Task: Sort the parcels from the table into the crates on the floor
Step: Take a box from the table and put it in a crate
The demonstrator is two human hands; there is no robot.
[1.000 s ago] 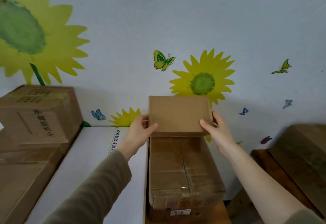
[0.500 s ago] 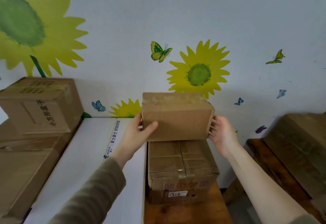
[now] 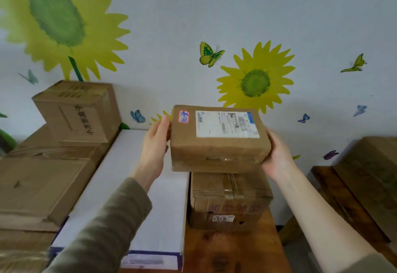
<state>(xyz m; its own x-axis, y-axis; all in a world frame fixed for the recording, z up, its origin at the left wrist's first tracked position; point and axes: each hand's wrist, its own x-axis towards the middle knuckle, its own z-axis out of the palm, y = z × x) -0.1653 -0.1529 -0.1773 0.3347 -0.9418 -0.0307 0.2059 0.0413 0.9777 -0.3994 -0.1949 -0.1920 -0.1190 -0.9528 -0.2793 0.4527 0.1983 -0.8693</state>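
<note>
Head view: both hands have the parcel [image 3: 217,144] up in the air, just above a taped box [image 3: 229,199] on the table [image 3: 232,251]. Left hand [image 3: 153,148] grips the left end, thumb up by the red sticker [image 3: 184,116], fingers wrapped behind. Right hand [image 3: 277,156] cups the right end, palm against it, fingers hidden under the parcel. Its white label [image 3: 226,124] faces up. A white box [image 3: 133,186] lies just left of the taped one.

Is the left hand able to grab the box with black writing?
Probably not yet: the left hand holds the labelled parcel with the right hand. Nothing blocks the lettered box.
</note>
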